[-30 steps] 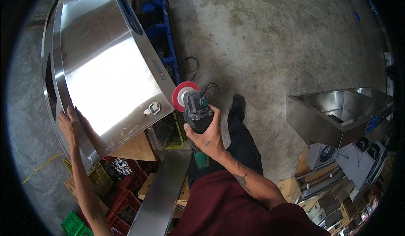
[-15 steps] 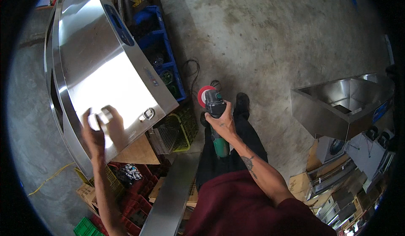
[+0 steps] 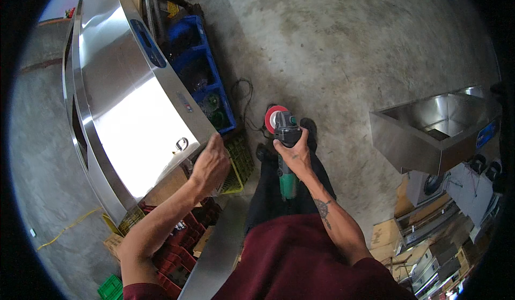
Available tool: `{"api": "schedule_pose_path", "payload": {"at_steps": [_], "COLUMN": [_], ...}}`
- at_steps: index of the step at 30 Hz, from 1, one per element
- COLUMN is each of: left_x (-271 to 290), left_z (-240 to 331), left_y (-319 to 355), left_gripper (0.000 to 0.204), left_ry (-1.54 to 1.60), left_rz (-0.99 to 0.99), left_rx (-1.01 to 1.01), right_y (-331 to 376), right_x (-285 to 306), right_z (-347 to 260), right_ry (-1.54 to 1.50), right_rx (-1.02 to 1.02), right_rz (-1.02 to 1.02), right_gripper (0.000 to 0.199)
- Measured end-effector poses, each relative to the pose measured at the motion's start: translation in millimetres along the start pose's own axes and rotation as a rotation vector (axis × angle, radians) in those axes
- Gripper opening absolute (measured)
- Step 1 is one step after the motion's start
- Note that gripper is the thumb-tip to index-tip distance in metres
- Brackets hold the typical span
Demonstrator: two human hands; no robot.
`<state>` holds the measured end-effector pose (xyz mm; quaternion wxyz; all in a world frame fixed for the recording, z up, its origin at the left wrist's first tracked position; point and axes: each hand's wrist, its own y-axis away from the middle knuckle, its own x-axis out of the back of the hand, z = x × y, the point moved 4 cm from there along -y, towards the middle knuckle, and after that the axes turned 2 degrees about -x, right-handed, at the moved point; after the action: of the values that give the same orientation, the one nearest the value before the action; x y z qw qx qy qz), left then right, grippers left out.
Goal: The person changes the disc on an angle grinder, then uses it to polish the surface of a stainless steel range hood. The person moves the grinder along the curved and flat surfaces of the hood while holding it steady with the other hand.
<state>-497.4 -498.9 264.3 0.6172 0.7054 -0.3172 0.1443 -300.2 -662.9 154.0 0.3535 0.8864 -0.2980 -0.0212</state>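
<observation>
Right of the metal case (image 3: 134, 101), the right hand (image 3: 295, 151) has its fingers clamped around the grinder (image 3: 288, 134). The left hand (image 3: 211, 166) is at the case's near right corner; I cannot tell whether its fingers grip it.

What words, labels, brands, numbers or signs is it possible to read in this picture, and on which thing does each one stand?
No text is clear enough to quote.
Steel casing, blue strip: too small to read.
Steel casing, small mark: too small and blurred.
Open box, blue panel: too small to read.
Polisher: no lettering that I can make out.
</observation>
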Motion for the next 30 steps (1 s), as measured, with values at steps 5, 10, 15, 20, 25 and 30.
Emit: {"api": "schedule_pose_path", "payload": {"at_steps": [5,10,15,20,25,30], "left_x": [0,9,-118,-215,-238,-209], "left_z": [42,-15,-12,-5,-12,-29], "left_y": [26,160,315,392,398,407], "left_gripper": [0.044,0.052,0.064,0.08,0.049,0.038], "left_ry": [0.784,1.064,0.643,0.643,0.642,0.647], "left_rz": [0.332,0.717,0.693,0.779,0.731,0.655], "left_rx": [-0.002,0.619,1.193,0.984,0.901,0.755], "right_y": [10,18,44,103,145,182], "right_x": [12,1,-19,-43,-72,-91], "right_z": [0,14,9,-37,7,25], "right_ry": [-0.026,-0.177,-0.272,-0.556,-0.905,-0.738], "right_rx": [-0.064,-0.117,-0.124,-0.082,-0.242,-0.24], "right_rz": [0.021,0.062,0.089,-0.005,-0.005,0.061], "right_gripper": [0.098,0.095,0.063,0.058,0.061,0.063]}}
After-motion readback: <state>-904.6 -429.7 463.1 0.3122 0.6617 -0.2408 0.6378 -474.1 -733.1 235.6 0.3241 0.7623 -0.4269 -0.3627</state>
